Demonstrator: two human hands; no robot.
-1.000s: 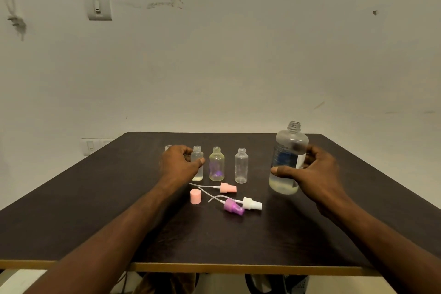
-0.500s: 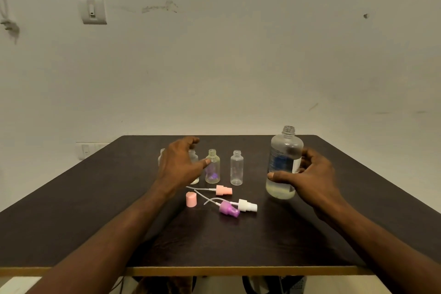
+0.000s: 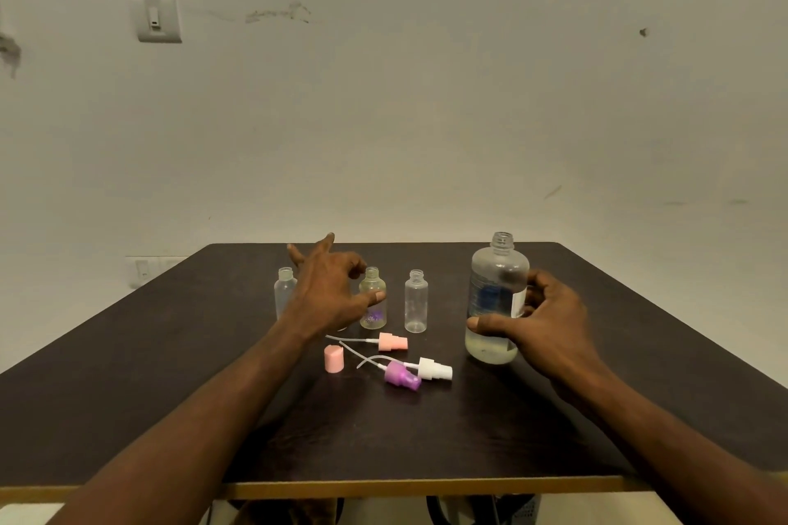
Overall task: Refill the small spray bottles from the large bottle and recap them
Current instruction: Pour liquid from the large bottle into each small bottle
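Left hand (image 3: 328,294) is lifting off the row of small bottles at frame centre: a second ago its fingers were wrapped around the second small clear plastic bottle, now they are spreading and rising, index pointing up toward the wall, thumb tip just in front of the small yellowish clear bottle with a purple mark (image 3: 372,298). It is holding nothing. The bottle it let go of is mostly hidden behind the hand; whether it is touched now, cannot tell.

Far-left small clear plastic bottle (image 3: 285,290) is now showing uncovered, upright. Small clear cylindrical bottle (image 3: 415,302) is standing right of centre, untouched, looking empty.

Right hand (image 3: 541,324) is staying curled around the large clear plastic bottle with a blue label (image 3: 494,303), right of centre, uncapped, upright on the dark wooden table (image 3: 170,375), with some liquid low in it.

Pink spray pump (image 3: 392,342), white spray pump (image 3: 433,369), purple spray pump (image 3: 401,376) and pink cylindrical cap (image 3: 334,358) are lying loose below the bottles.

Judgement: left hand is releasing one small bottle and possibly picking another; pouring not yet started here, no bottle recapped.
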